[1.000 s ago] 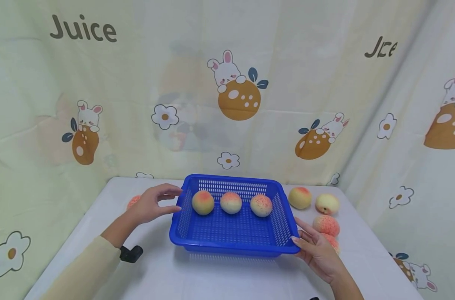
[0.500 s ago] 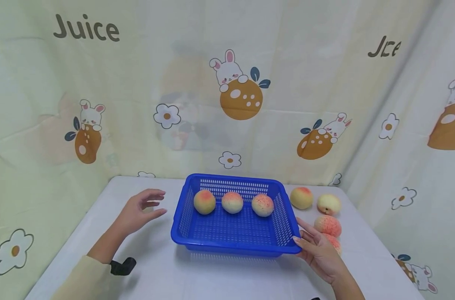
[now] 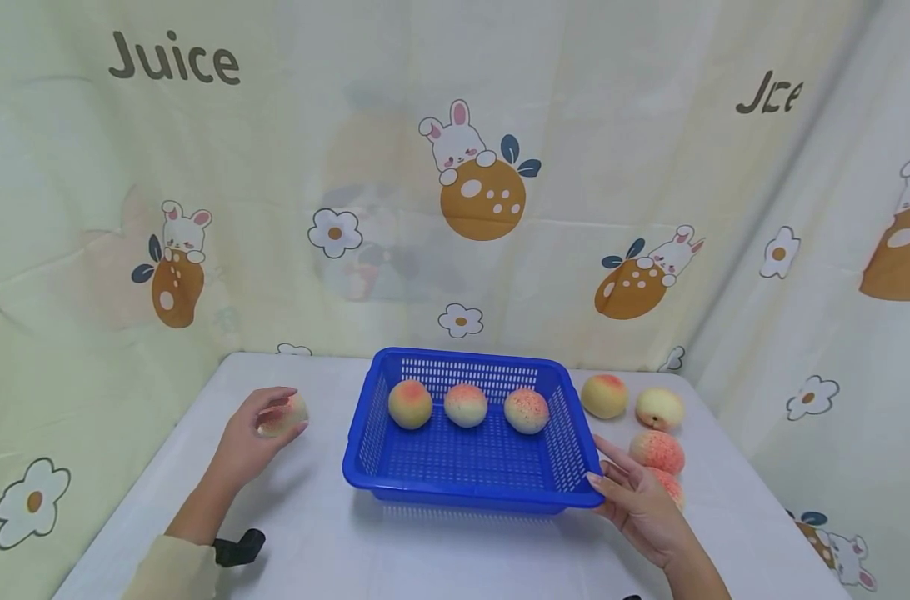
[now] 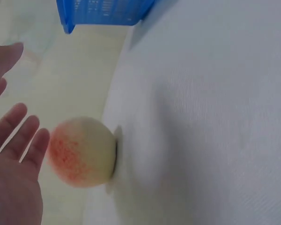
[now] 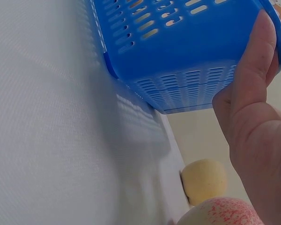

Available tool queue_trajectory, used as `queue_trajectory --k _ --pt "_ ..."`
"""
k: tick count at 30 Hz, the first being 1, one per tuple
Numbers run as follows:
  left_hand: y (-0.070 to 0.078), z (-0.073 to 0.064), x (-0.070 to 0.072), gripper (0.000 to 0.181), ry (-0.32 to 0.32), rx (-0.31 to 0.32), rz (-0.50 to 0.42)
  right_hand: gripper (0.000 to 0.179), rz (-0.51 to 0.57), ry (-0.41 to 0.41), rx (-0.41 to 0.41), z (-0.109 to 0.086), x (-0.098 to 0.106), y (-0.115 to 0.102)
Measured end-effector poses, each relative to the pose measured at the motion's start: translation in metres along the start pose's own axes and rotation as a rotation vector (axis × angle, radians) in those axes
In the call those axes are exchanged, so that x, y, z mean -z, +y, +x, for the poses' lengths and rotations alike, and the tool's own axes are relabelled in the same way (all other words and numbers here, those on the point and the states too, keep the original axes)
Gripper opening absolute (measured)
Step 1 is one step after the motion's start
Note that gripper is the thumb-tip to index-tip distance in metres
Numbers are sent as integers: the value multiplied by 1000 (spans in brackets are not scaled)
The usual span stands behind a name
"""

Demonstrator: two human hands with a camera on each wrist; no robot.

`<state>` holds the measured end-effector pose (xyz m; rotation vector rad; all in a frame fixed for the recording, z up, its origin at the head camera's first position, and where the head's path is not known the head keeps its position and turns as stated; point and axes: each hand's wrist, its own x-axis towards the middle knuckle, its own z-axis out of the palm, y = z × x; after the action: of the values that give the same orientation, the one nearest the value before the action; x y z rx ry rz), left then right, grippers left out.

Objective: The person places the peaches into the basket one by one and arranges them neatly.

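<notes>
The left hand [image 3: 252, 437], loosely spread and gripping nothing, hovers right by a peach [image 3: 297, 408] on the bench [image 3: 327, 542], left of the basket [image 3: 470, 498]; the right hand [image 3: 641, 506] pinches the basket's right side, presumably steadying it.

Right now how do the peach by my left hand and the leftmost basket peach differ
The peach by your left hand is pale cream with red speckling; the leftmost basket peach is yellower with a red blush. The first sits on the table, the second inside the basket. Both are round.
</notes>
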<state>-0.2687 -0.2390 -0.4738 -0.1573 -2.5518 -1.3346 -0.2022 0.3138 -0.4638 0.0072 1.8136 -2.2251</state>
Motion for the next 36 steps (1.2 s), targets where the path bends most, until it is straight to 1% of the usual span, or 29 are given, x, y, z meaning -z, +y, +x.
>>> queue_trajectory --k 3,5,8,10,15,23,28,32,36 --pt "-8 1 4 57 54 6 15 76 -2 -2 1 0 0 0" --pt "-12 3 6 57 77 11 28 76 -7 -2 1 1 0 0" --pt "-18 6 9 58 94 14 33 75 -10 -1 0 1 0 0" --pt "-21 8 9 59 95 29 33 75 -9 -5 0 1 1 0" --pt "-27 12 9 64 78 95 14 75 -7 -18 11 1 1 0" --pt "-39 22 2 64 60 158 -7 76 -6 -22 10 0 1 0" --pt "-41 27 2 68 27 208 -10 76 -15 -16 -1 0 0 -2" --pt "-42 30 3 72 -5 230 -10 76 -17 -15 -4 0 0 -2" --pt "-43 31 4 76 -42 258 -32 77 -11 -21 1 -1 1 -1"
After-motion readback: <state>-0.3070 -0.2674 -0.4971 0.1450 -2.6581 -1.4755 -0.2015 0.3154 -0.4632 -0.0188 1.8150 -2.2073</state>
